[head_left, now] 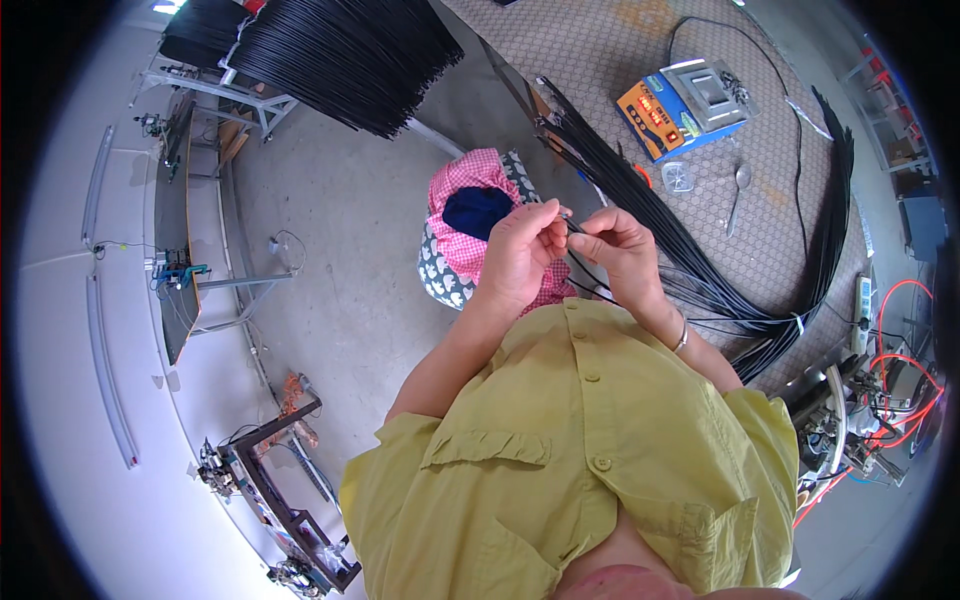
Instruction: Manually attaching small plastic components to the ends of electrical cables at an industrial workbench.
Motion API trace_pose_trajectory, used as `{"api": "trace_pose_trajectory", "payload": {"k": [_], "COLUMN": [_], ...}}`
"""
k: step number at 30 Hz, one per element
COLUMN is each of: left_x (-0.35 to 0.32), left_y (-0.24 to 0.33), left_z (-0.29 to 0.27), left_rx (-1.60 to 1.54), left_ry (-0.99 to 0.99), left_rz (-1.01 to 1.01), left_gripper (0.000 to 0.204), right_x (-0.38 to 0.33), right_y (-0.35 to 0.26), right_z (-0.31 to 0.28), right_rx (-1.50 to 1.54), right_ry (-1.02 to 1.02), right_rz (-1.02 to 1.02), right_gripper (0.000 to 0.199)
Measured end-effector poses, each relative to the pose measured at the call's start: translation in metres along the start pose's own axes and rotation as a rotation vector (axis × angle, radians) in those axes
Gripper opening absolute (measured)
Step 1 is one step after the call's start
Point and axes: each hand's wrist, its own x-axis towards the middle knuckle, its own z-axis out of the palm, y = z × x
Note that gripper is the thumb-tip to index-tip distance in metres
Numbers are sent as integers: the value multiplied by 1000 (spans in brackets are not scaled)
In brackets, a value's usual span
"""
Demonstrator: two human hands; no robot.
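Note:
In front of my chest, my left hand (522, 248) and my right hand (622, 257) are close together, their fingertips pinched. Both are on the end of a thin black cable (577, 226); the tip between the fingers is too small to make out. The cable trails from my right hand down toward a long bundle of black cables (655, 215) lying on the table to the right. Beneath my hands is a stool or chair with a dark patterned cover (440, 268), a pink checked cloth (465, 172) and a navy cloth (478, 212).
On the patterned tabletop (590, 50) stand a blue and orange box-shaped solder pot (685, 108), a clear dish (677, 178) and a spoon (740, 190). A large hank of black cables (345, 60) hangs at the far left. Machinery with red hoses (885, 400) stands at right.

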Motion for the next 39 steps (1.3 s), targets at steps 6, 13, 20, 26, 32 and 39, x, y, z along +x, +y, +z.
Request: {"api": "trace_pose_trajectory", "payload": {"k": [6, 13, 20, 26, 32, 39], "left_x": [1, 1, 3, 2, -2, 2], "left_y": [-4, -8, -7, -3, 4, 5], "left_z": [0, 2, 0, 0, 2, -2], "left_rx": [-161, -250, -255, -153, 85, 221], "left_ry": [-49, -99, -94, -44, 13, 2], "left_rz": [-81, -84, -113, -31, 104, 191], "left_gripper": [17, 17, 17, 15, 12, 10], "right_x": [1, 2, 3, 5, 4, 4], "right_y": [-5, -7, -6, -7, -5, 0], "right_z": [4, 6, 7, 6, 5, 0], "right_rx": [59, 101, 137, 76, 3, -62], "right_ry": [-9, 0, 8, 25, 49, 36], "right_rz": [-10, -16, 3, 21, 24, 18], "right_gripper": [10, 10, 11, 10, 11, 12]}}
